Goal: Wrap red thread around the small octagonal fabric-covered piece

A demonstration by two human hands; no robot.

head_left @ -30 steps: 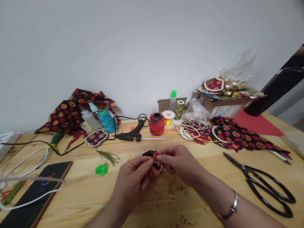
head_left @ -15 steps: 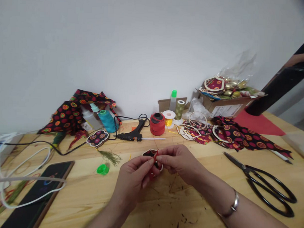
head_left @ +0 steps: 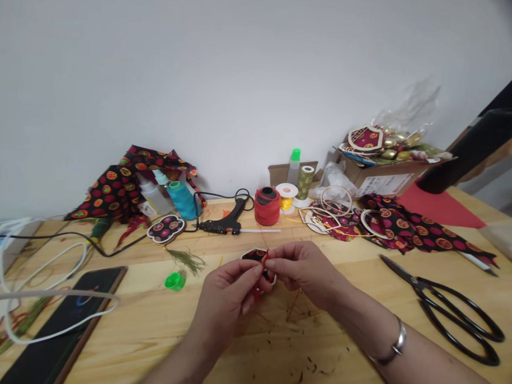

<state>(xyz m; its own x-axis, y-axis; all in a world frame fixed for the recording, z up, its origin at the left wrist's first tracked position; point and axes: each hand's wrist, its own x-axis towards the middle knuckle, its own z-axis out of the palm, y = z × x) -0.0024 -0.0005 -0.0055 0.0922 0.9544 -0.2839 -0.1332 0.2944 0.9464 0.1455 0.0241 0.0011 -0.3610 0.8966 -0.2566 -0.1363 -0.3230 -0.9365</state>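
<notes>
Red cord (head_left: 265, 260) is held in front of the red spool (head_left: 267, 213), pinched where the fingertips of both hands meet. The left hand (head_left: 227, 289) has thumb and forefinger pressed together on it, and the right hand (head_left: 306, 272) grips it likewise from the other side, the two sets of tips almost touching. The cord is small and mostly covered by fingers, so how it is looped I cannot tell. A silver bracelet (head_left: 398, 344) circles the right wrist.

Nearest on the wooden table (head_left: 159, 323), in front of the spool, lie dark scraps (head_left: 300, 378). A phone (head_left: 62, 331) rests well to the spool's left. Scissors (head_left: 418, 284) lie open-handled to its right, nearer than it, blades pointing roughly its way. A green cap (head_left: 175, 281) sits to its left, also nearer. A dark ornament (head_left: 254, 254) with a pale rim shows between the fingers and the spool, partly hidden.

Left of the spool, a flower-shaped ornament (head_left: 166, 229) trails a green tassel (head_left: 187, 261), and a black glue gun (head_left: 227, 222) lies between that ornament and the spool. A yellow spool (head_left: 286, 203) stands just to the right. Behind, farther right, a cardboard box (head_left: 382, 177) holds golden bells (head_left: 389, 154); beyond everything rises a pale wall (head_left: 226, 73).
</notes>
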